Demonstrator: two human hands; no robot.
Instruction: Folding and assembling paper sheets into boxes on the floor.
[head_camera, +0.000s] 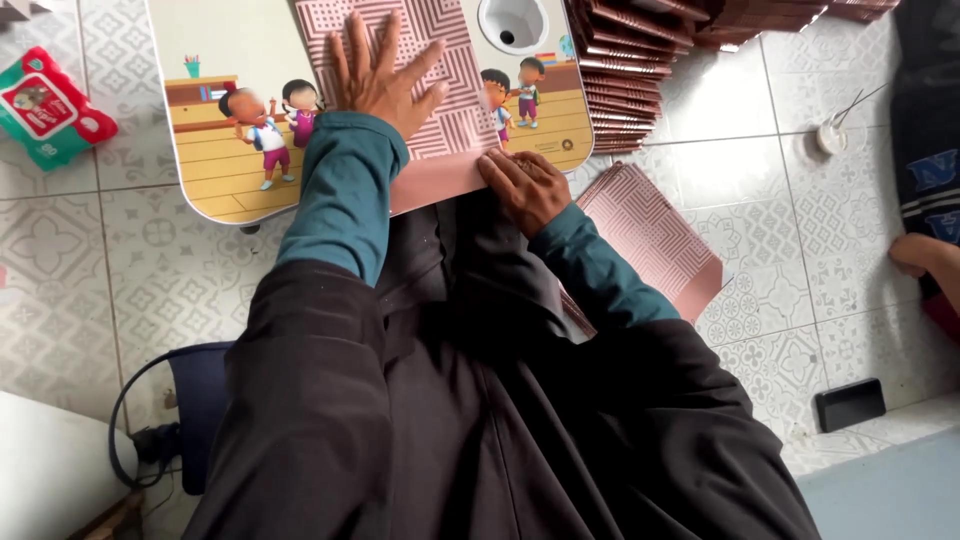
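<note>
head view: left hand (385, 75) lies flat, fingers spread, pinning the pink patterned sheet (440, 110) on the small table (215, 150); right hand (527, 185), fingers curled, presses its near edge. judged best: keep the flat hand firm while creasing evenly along the table edge.

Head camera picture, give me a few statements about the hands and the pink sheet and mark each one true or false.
1. The left hand lies flat with spread fingers on the pink patterned sheet. True.
2. The right hand holds a pair of scissors. False: it presses the sheet's near edge and holds no tool.
3. The sheet lies on a small table printed with cartoon children. True.
4. A stack of folded pieces sits beyond the table on the right. True.
5. The floor is bare wood. False: it is patterned tile.
</note>
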